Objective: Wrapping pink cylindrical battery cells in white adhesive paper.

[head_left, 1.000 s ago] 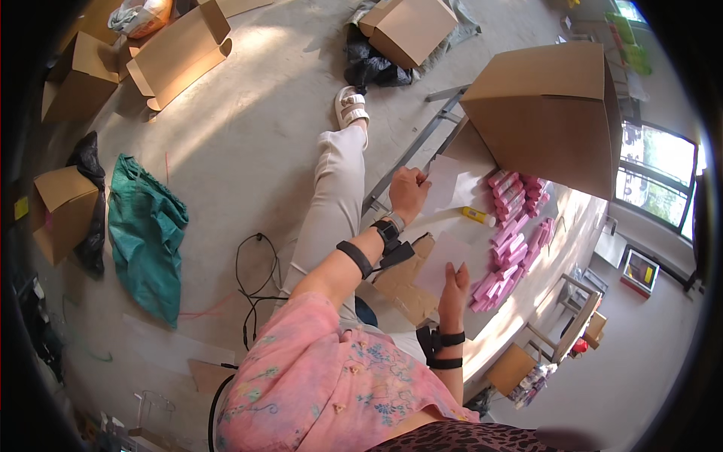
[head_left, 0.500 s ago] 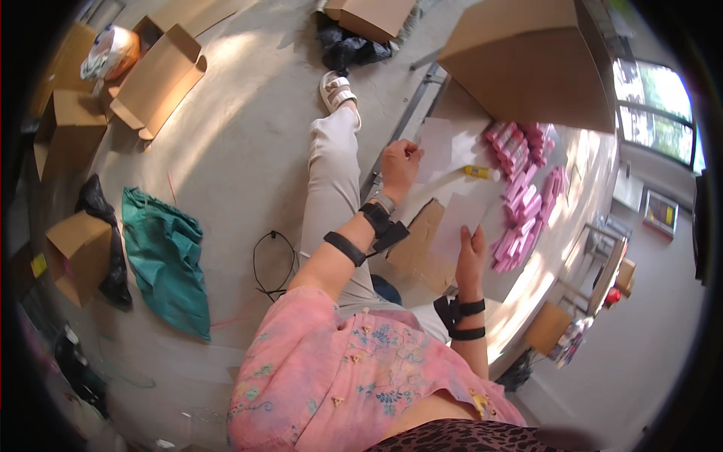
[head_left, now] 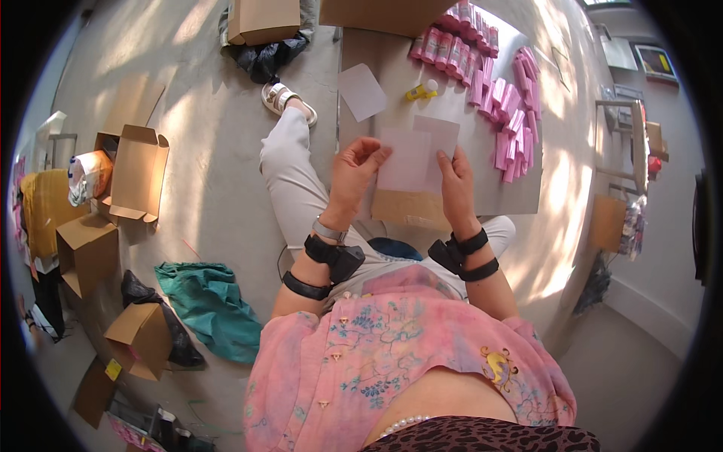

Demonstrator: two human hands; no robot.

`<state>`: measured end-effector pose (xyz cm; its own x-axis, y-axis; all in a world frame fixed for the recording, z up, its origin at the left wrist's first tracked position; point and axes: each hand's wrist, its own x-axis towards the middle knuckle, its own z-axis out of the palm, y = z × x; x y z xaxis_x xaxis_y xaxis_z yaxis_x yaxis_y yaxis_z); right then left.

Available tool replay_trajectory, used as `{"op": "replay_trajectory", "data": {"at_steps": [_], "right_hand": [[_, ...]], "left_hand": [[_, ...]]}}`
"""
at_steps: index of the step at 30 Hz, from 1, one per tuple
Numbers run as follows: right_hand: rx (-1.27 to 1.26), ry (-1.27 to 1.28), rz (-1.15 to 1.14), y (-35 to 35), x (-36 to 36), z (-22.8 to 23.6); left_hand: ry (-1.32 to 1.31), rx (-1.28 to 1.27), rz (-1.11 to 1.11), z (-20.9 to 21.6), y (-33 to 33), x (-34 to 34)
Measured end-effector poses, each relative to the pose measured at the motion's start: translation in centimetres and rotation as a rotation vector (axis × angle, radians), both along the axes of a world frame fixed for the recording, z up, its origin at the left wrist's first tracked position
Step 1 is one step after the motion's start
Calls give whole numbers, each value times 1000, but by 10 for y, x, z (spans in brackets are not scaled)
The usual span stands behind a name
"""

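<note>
A pale sheet of paper (head_left: 403, 162) is between my hands, overlapping a second pale sheet (head_left: 446, 135) on its right. My left hand (head_left: 355, 175) pinches the left edge of the front sheet with thumb and index finger. My right hand (head_left: 458, 188) is closed on the right sheet, thumb on top and fingers mostly hidden behind. Below the papers lies a piece of brown cardboard (head_left: 409, 209). Just beyond them a yellow glue bottle with a pale cap (head_left: 422, 90) lies on the table. Another white sheet (head_left: 363, 92) rests to its left.
Several pink wrapped rolls (head_left: 450, 53) and flatter pink pieces (head_left: 515, 139) cover the right side of the grey table (head_left: 520, 197). A big carton (head_left: 384, 15) stands at its far edge. On the floor at left are a green cloth bag (head_left: 211, 309) and open cartons (head_left: 139, 173).
My left hand has come from the loose sheet at the far left to the papers by my right hand and now pinches one. The view has swung to the right.
</note>
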<state>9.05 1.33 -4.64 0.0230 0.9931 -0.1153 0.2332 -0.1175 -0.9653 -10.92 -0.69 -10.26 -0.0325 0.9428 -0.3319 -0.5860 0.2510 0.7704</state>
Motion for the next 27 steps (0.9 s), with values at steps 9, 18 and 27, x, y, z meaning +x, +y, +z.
{"op": "replay_trajectory", "data": {"at_steps": [9, 18, 27], "right_hand": [[-294, 527, -85, -11, 37, 9], [-290, 653, -228, -21, 63, 3], [-274, 790, -331, -25, 81, -11]], "left_hand": [[106, 14, -165, 26, -8, 56], [419, 107, -117, 40, -6, 92], [646, 149, -91, 48, -3, 111]]}}
